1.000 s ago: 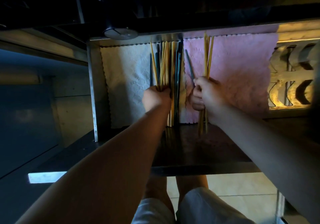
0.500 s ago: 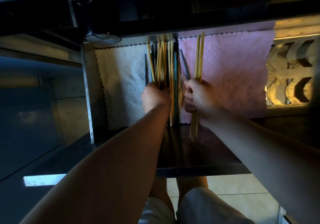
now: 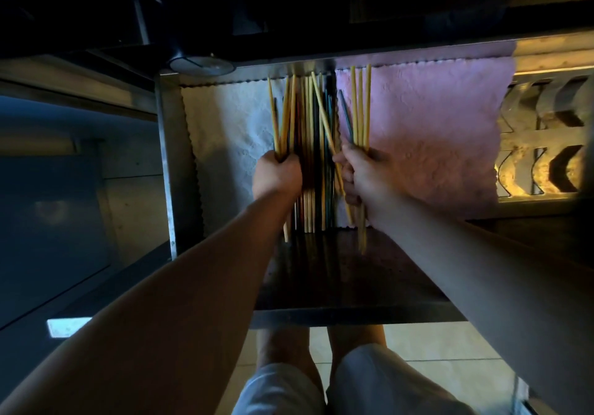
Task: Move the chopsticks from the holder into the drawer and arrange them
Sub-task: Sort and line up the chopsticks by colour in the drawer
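The open metal drawer (image 3: 165, 157) is lined with a white cloth (image 3: 225, 144) on the left and a pink cloth (image 3: 434, 131) on the right. Several yellow and dark chopsticks (image 3: 316, 157) lie lengthwise in a row along the seam between the cloths. My left hand (image 3: 276, 178) is shut on a small bunch of yellow chopsticks (image 3: 283, 118) at the row's left side. My right hand (image 3: 363, 176) is shut on a few yellow chopsticks (image 3: 360, 106) over the pink cloth's left edge, with one yellow stick crossing the row diagonally. The holder is not in view.
A dark counter edge (image 3: 321, 12) overhangs the drawer's back. A round metal lid-like thing (image 3: 201, 64) sits at the back left corner. Curved metal dividers (image 3: 553, 144) lie right of the pink cloth. The drawer's dark front ledge (image 3: 347, 286) is near my legs.
My right hand has brought its yellow chopsticks leftward, close to the row. My left hand now grips a bunch of yellow sticks at the row's left side.
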Motion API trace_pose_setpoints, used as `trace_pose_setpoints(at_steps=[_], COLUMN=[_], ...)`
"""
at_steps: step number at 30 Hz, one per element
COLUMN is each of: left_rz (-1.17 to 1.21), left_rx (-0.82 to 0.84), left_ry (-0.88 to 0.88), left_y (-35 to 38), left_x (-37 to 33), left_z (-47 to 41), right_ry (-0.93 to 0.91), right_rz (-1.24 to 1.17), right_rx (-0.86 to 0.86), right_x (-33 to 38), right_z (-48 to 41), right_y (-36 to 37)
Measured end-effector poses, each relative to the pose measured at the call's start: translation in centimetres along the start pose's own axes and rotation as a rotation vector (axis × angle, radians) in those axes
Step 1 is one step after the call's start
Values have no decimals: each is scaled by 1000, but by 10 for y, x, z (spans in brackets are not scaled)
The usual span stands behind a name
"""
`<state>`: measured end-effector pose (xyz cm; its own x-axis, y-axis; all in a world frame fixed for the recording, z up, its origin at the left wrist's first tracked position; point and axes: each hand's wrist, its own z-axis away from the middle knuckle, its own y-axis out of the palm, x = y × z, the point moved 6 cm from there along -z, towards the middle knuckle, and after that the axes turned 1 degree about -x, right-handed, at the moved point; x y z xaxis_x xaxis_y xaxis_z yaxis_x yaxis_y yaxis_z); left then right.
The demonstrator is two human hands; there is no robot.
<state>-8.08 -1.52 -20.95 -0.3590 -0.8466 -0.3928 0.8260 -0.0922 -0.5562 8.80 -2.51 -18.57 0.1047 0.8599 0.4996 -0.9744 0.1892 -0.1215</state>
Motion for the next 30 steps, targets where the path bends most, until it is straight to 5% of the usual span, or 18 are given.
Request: trace_pose_setpoints(at_steps=[13, 30], left_rz=[264, 314], left_rx=[51, 140], left_ry=[-41, -122], left_y=[-24, -28], left_x=[24, 42], left_z=[-11, -14], right_ry=[-257, -168], right_rz=[506, 764], right_rx=[-373, -426], right_x=[-13, -9], right_z=[-18, -24], right_y=[31, 64])
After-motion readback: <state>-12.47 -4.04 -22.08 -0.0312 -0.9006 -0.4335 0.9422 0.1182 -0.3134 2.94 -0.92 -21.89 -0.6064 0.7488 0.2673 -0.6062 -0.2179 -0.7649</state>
